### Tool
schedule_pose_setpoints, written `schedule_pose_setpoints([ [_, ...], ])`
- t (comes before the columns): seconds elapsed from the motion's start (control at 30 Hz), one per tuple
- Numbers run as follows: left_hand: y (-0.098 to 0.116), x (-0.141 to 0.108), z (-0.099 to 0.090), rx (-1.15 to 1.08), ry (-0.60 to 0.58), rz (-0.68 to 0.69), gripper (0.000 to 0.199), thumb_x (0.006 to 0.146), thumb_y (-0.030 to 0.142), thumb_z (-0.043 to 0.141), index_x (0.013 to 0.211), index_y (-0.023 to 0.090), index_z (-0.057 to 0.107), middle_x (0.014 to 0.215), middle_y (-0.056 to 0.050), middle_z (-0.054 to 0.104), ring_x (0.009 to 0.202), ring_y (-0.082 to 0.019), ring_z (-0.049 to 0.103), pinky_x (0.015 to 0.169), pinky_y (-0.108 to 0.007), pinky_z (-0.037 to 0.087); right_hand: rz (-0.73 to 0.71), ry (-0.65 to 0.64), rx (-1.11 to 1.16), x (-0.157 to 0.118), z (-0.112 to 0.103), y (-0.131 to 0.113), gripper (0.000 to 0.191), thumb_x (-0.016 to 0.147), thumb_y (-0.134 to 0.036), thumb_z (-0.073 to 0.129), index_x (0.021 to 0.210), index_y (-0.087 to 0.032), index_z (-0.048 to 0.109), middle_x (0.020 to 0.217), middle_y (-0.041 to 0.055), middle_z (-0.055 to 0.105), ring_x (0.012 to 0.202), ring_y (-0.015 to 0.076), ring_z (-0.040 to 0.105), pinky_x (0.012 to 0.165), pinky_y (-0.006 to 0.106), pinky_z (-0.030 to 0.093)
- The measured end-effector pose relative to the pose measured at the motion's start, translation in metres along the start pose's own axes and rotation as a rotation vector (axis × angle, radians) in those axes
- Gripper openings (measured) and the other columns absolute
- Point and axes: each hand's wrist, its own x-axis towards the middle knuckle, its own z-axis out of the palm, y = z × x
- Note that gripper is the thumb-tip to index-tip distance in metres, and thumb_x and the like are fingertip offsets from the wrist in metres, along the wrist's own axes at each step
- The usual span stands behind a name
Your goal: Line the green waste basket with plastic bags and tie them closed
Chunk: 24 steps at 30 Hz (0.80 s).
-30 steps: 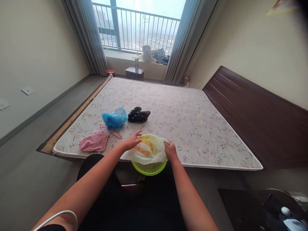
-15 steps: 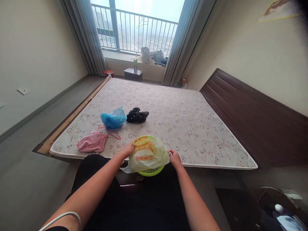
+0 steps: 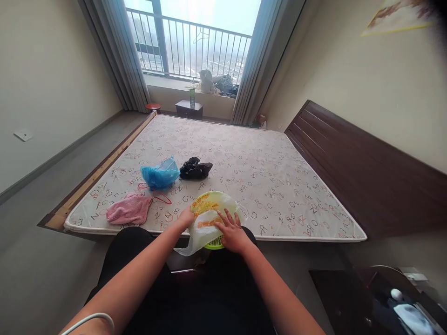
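Note:
A thin, whitish plastic bag with orange print lies over a lime-green basket at my lap. My left hand grips the bag at the basket's left side; its fingertips are partly hidden. Spread fingers of my right hand rest flat on the bag's right part. One bag handle hangs down at the lower left. Beyond my left forearm, a pink cloth lies on the mattress near its front edge. What is inside the basket cannot be made out under the bag.
On the patterned mattress are a blue plastic bag, a black plastic bag and a red hanger. A dark headboard stands right. At lower right is a dark table; a small nightstand is near the window.
My right hand has let go of the bag's right edge and moved left, laying its fingers spread on the bag. My left hand keeps its hold. The view has shifted slightly.

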Motion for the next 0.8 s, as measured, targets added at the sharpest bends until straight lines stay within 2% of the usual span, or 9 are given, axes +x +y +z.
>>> schedule_pose_setpoints([
  [0.1, -0.001, -0.002, -0.005, -0.011, 0.043, -0.05, 0.044, 0.077, 0.0, 0.055, 0.117, 0.009, 0.07, 0.111, -0.013, 0.077, 0.104, -0.026, 0.07, 0.09, -0.033, 0.057, 0.073, 0.037, -0.018, -0.002, 0.009, 0.009, 0.028, 0.089, -0.012, 0.056, 0.109, -0.025, 0.071, 0.128, 0.0113, 0.069, 0.126, 0.0286, 0.055, 0.12, 0.053, 0.02],
  [0.17, -0.002, -0.003, -0.01, -0.04, 0.057, -0.073, 0.047, 0.076, -0.002, 0.052, 0.118, 0.008, 0.07, 0.111, -0.014, 0.077, 0.104, -0.027, 0.071, 0.089, -0.034, 0.058, 0.106, 0.096, -0.033, -0.01, 0.011, 0.018, 0.022, 0.094, -0.014, 0.055, 0.099, -0.024, 0.073, 0.102, 0.01, 0.074, 0.104, 0.0253, 0.062, 0.111, 0.045, 0.032],
  [0.23, -0.004, -0.004, -0.016, -0.08, 0.059, -0.094, 0.047, 0.076, -0.003, 0.052, 0.117, 0.01, 0.071, 0.108, -0.013, 0.079, 0.101, -0.027, 0.073, 0.087, -0.034, 0.059, 0.088, 0.143, -0.045, -0.023, 0.012, 0.027, 0.02, 0.097, -0.017, 0.054, 0.097, -0.024, 0.074, 0.093, 0.0088, 0.072, 0.094, 0.024, 0.062, 0.101, 0.04, 0.038],
  [0.3, -0.005, -0.004, -0.022, -0.106, 0.067, -0.115, 0.046, 0.075, -0.002, 0.052, 0.114, 0.011, 0.072, 0.103, -0.012, 0.079, 0.098, -0.028, 0.074, 0.085, -0.035, 0.061, 0.037, 0.15, -0.04, -0.038, 0.013, 0.037, 0.02, 0.099, -0.019, 0.054, 0.101, -0.025, 0.074, 0.095, 0.0079, 0.072, 0.095, 0.0236, 0.063, 0.097, 0.038, 0.041],
  [0.4, -0.002, -0.003, -0.026, -0.121, 0.089, -0.133, 0.045, 0.074, 0.001, 0.056, 0.115, 0.013, 0.071, 0.1, -0.012, 0.08, 0.098, -0.03, 0.074, 0.084, -0.039, 0.061, 0.011, 0.109, -0.017, -0.055, 0.02, 0.049, 0.025, 0.1, -0.018, 0.052, 0.114, -0.026, 0.072, 0.115, 0.0085, 0.073, 0.116, 0.0247, 0.062, 0.105, 0.04, 0.041],
  [0.47, 0.002, -0.002, -0.025, -0.138, 0.1, -0.143, 0.045, 0.075, 0.002, 0.057, 0.117, 0.012, 0.071, 0.099, -0.012, 0.08, 0.098, -0.03, 0.074, 0.084, -0.039, 0.061, 0.08, 0.071, -0.022, -0.058, 0.026, 0.051, 0.034, 0.099, -0.012, 0.048, 0.123, -0.027, 0.068, 0.131, 0.0094, 0.069, 0.13, 0.0254, 0.057, 0.11, 0.044, 0.038],
  [0.53, 0.008, -0.002, -0.02, -0.156, 0.101, -0.153, 0.044, 0.075, 0.001, 0.055, 0.115, 0.011, 0.071, 0.1, -0.013, 0.079, 0.097, -0.03, 0.075, 0.082, -0.038, 0.062, 0.199, 0.042, -0.054, -0.055, 0.03, 0.045, 0.04, 0.096, -0.009, 0.048, 0.127, -0.026, 0.066, 0.137, 0.0112, 0.066, 0.132, 0.0273, 0.055, 0.112, 0.049, 0.035],
  [0.67, 0.014, -0.004, -0.012, -0.184, 0.066, -0.163, 0.043, 0.076, 0.001, 0.054, 0.114, 0.012, 0.071, 0.099, -0.012, 0.079, 0.094, -0.026, 0.076, 0.078, -0.033, 0.062, 0.374, 0.092, -0.118, -0.039, 0.036, 0.011, 0.022, 0.092, -0.019, 0.057, 0.111, -0.02, 0.068, 0.117, 0.0144, 0.071, 0.116, 0.0314, 0.059, 0.111, 0.054, 0.032],
  [0.8, 0.007, -0.01, -0.015, -0.17, 0.036, -0.22, 0.034, 0.079, 0.01, 0.06, 0.111, 0.011, 0.072, 0.092, -0.014, 0.079, 0.083, -0.03, 0.077, 0.069, -0.038, 0.062, 0.38, 0.144, -0.088, -0.031, 0.045, -0.011, 0.013, 0.094, -0.02, 0.057, 0.1, -0.022, 0.068, 0.105, 0.0116, 0.071, 0.105, 0.0288, 0.059, 0.103, 0.047, 0.036],
])
